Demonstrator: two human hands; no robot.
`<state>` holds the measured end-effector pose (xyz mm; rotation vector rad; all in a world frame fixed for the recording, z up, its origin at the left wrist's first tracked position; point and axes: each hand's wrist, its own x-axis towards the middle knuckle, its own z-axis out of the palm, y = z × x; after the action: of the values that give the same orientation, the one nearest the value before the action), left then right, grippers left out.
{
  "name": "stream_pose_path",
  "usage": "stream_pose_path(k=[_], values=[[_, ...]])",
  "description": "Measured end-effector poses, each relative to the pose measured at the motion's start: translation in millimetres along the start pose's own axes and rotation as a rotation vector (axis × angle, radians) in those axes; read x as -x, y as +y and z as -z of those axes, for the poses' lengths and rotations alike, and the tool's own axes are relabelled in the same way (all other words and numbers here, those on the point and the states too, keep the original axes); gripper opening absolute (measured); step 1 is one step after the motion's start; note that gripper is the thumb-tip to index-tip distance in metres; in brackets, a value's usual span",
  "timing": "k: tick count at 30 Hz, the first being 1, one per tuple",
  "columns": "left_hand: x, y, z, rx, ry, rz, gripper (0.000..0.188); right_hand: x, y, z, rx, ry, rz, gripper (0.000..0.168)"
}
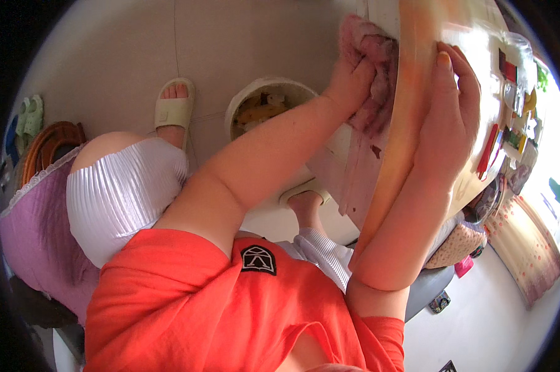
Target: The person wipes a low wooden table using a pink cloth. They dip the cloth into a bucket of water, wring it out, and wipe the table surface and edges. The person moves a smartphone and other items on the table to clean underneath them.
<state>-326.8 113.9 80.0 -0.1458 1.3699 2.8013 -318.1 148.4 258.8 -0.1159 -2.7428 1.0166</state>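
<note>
My left hand (354, 83) grips a crumpled pink, fuzzy cloth (373, 104) against the side of a wooden table, just under its top. Parts of the fingers are hidden in the folds. My right hand (452, 102) rests on the tabletop (466, 186) near its edge, with the fingers slightly bent and the thumb apart from them; nothing shows in it. Below my left forearm, on the floor, stands a round pale bin (233, 114) with yellowish and brown waste inside.
Small items, among them a red object (488, 151), lie along the far side of the tabletop. A purple cloth-covered seat (42, 232) is at my left. My feet wear pale slippers (173, 111). Green clogs (32, 114) and a patterned curtain (526, 246) are farther out.
</note>
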Motion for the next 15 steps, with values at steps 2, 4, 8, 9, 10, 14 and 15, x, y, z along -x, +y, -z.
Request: stream_pose_path(k=[2,4,8,9,10,14,15], values=[[7.8,1.5,5.8,0.012,-0.022,0.166,0.054,1.3,4.7,-2.5,-0.039,-0.014,-0.032,0.033],[49.9,1.5,0.1,0.006,-0.026,0.12,0.058,-3.8,6.1,1.7,-0.015,-0.01,-0.003,0.032],[112.3,11.4,-5.6,0.009,-0.183,0.04,0.065,-3.1,9.4,3.8,0.06,0.005,0.071,0.032],[111.1,8.9,-6.0,0.002,-0.194,0.025,0.067,-1.4,8.6,4.3,0.064,0.001,0.08,0.032],[100.7,4.6,-4.4,-0.019,-0.165,-0.002,0.069,-1.4,6.7,3.2,0.045,-0.002,0.067,0.032],[21.4,9.7,-5.9,-0.069,0.065,0.152,0.071,4.9,2.4,3.3,-0.022,0.006,0.002,0.033],[-5.3,34.4,-5.8,-0.048,0.1,0.432,0.07,4.1,4.2,3.4,-0.042,0.015,-0.009,0.033]])
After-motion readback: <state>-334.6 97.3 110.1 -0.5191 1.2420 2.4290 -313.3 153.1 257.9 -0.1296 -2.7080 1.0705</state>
